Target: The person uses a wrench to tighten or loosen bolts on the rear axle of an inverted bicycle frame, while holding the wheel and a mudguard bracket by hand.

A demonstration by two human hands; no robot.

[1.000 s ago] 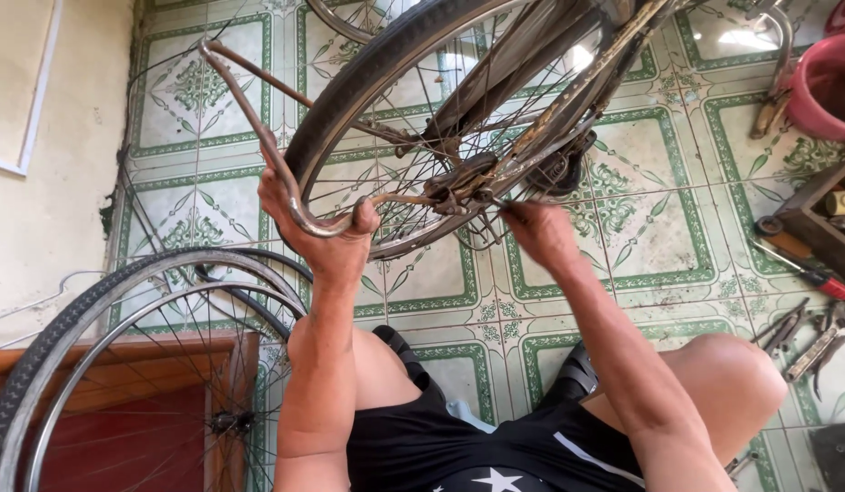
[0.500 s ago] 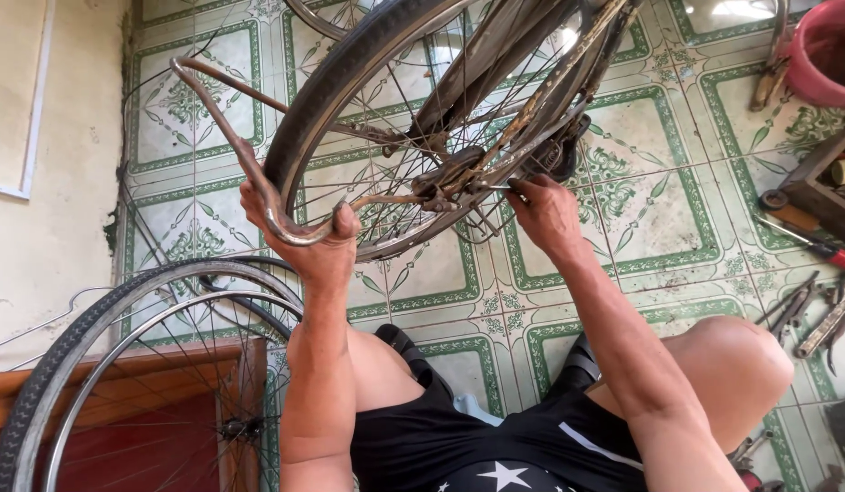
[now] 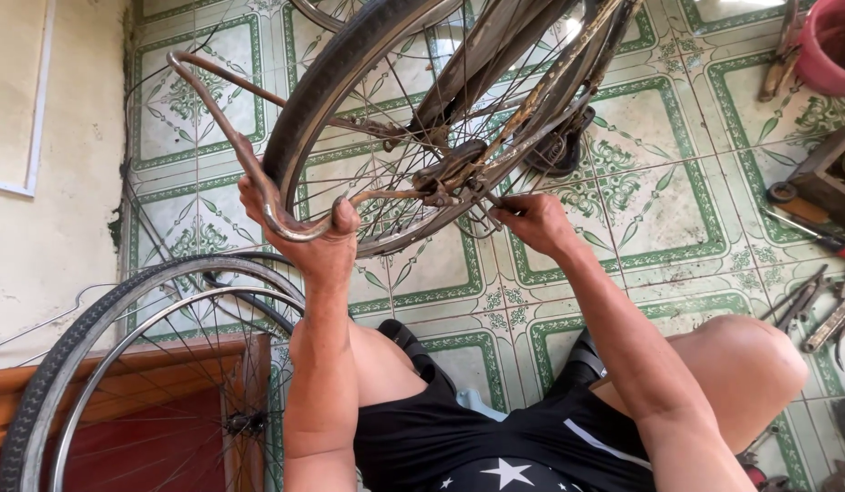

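The left hand [image 3: 309, 239] has its fingers clamped on a curved rusty metal stay [image 3: 231, 137] beside the bicycle wheel [image 3: 350, 73]. The right hand [image 3: 532, 221] pinches its fingers together on a small part by the wheel hub [image 3: 450, 173], above the tiled floor [image 3: 659, 210].

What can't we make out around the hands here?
- Right hand, head view: whatever its fingertips pinch near the wheel hub is too small and covered by them.
- Left hand: palm hidden behind the rusty bent bar.
- Bicycle wheel: cut off by the top edge.

- The left hand [image 3: 304, 239] with the bent rusty bar [image 3: 224, 128] now sits further left in view.
- The right hand [image 3: 532, 221] now pinches nearer the wheel hub [image 3: 450, 173].
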